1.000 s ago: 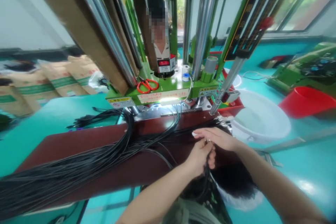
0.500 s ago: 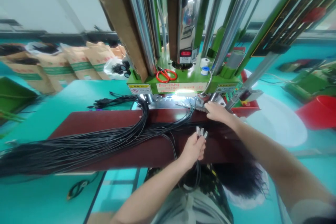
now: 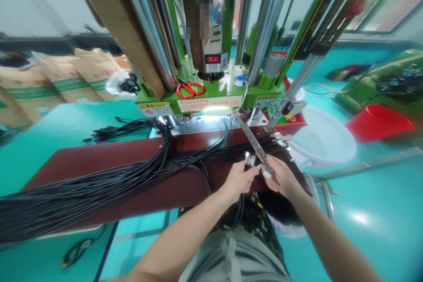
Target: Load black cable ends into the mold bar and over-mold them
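Observation:
My left hand (image 3: 238, 181) is closed around several black cables whose silvery metal connector ends (image 3: 250, 159) stick up past the fingers. My right hand (image 3: 280, 177) grips the near end of a long, slotted metal bar (image 3: 254, 142). The bar slants away, its far end by the lit bed of a green press (image 3: 194, 105). Both hands are close together over the front of a dark red board (image 3: 191, 187), the left fingers near the bar's near end. A thick bundle of black cables (image 3: 109, 185) lies across the board, with some strands running onto the metal bed (image 3: 188, 125).
Red-handled scissors (image 3: 190, 89) and a blue-and-white spool (image 3: 239, 80) rest on the press. Other connector ends (image 3: 280, 139) lie at the board's right. Beyond stand a red tray (image 3: 295, 120), a white tub (image 3: 325, 139) and a red bucket (image 3: 376, 123). Paper sacks (image 3: 84, 72) stand back left.
My right hand has come back from the press bed toward my left hand, bringing the metal bar's near end with it. My left hand still holds the cables. The whole view has shifted.

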`<state>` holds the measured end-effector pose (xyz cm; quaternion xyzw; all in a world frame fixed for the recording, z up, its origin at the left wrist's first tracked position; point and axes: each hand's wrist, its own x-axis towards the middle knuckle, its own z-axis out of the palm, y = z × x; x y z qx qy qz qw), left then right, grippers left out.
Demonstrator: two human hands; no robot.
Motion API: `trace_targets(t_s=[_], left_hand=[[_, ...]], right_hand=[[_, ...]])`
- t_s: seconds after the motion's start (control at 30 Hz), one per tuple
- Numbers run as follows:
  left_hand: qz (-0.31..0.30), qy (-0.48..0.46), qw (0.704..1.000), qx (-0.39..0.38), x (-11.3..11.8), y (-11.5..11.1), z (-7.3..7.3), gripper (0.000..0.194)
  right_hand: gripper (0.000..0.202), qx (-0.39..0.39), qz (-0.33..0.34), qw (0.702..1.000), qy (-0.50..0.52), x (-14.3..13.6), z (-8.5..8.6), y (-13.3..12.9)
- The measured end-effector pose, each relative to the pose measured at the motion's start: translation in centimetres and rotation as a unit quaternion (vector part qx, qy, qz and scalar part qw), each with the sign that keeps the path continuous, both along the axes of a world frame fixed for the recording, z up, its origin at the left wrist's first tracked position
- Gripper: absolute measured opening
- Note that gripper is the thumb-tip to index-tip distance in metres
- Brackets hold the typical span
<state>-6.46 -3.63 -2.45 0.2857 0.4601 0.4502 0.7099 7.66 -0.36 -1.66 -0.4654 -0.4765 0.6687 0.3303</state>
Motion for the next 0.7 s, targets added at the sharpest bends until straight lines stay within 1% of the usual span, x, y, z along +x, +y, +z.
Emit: trace_targets(t_s=[0.1,0.23,0.3,0.4,0.47,0.53,0.6,0.67,0.7], left_hand=[[-0.015,0.002,1.0,-0.008,0.6,0.4,0.1,0.028],[-0.025,0.018,0.999,-0.007,0.8,0.7,0.1,0.026],[-0.028,0.03,0.999,-0.009,0.7,0.7,0.1,0.026],[-0.025,0.052,0.998,-0.011,0.7,0.5,0.2,0.028],[-0.026,0.063,0.998,0.004,0.6,0.3,0.2,0.029],[-0.023,0.083,0.995,0.042,0.5,0.2,0.1,0.029],[0.008,0.108,0.991,0.081,0.2,0.3,0.0,0.029],[0.041,0.122,0.988,0.086,-0.1,0.5,-0.3,0.028],[0.044,0.124,0.988,0.08,-0.3,0.6,-0.5,0.027]], right_hand=[[0.031,0.016,-0.032,0.999,0.035,-0.4,-0.8,-0.5],[0.035,0.026,-0.042,0.999,0.023,-0.3,-1.1,-0.3],[0.038,0.039,-0.041,0.998,-0.004,-0.3,-0.8,-0.5],[0.047,0.075,-0.038,0.993,-0.085,-0.5,-0.4,-0.9],[0.05,0.09,-0.03,0.988,-0.12,-0.6,-0.2,-1.1],[0.051,0.085,-0.027,0.99,-0.106,-0.6,-0.3,-1.1],[0.049,0.065,-0.041,0.995,-0.062,-0.5,-0.6,-1.0],[0.05,0.042,-0.062,0.997,-0.023,-0.3,-0.8,-0.8],[0.051,0.032,-0.069,0.997,-0.012,-0.2,-0.8,-0.8]])
